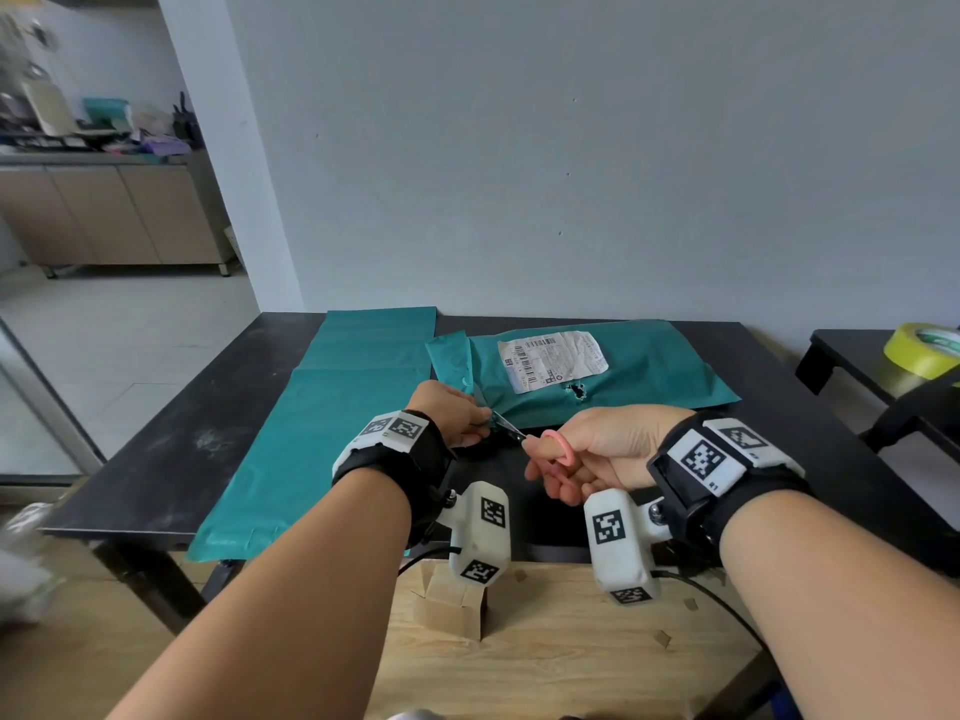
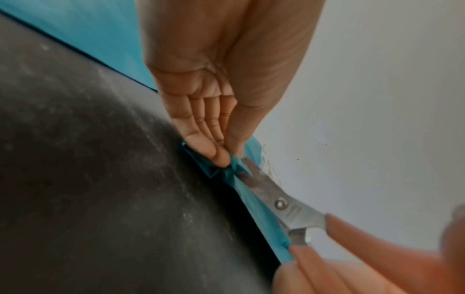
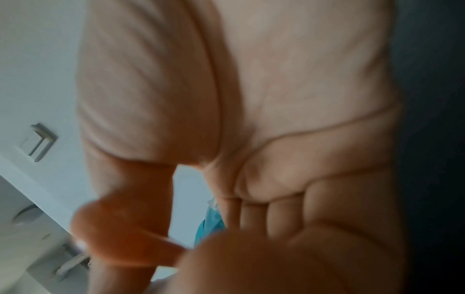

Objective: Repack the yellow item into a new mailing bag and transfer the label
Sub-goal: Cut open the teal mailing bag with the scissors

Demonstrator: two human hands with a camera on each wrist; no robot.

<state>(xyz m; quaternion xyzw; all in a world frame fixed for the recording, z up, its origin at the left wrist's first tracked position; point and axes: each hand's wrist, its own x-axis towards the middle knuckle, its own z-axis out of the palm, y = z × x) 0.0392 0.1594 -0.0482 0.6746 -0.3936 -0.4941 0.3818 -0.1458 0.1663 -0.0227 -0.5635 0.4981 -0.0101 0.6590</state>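
Scissors at the corner of the torn green parcel

Nearest, the right hand has its fingers curled through the pink handles of the scissors, whose blades sit at the near left corner of the parcel. The left hand pinches that corner between thumb and fingers. The parcel lies on the dark surface, torn below its wrinkled label; the yellow item inside cannot be seen. Left of it lies a flat green mailing bag. Far right sits a roll of yellow tape.
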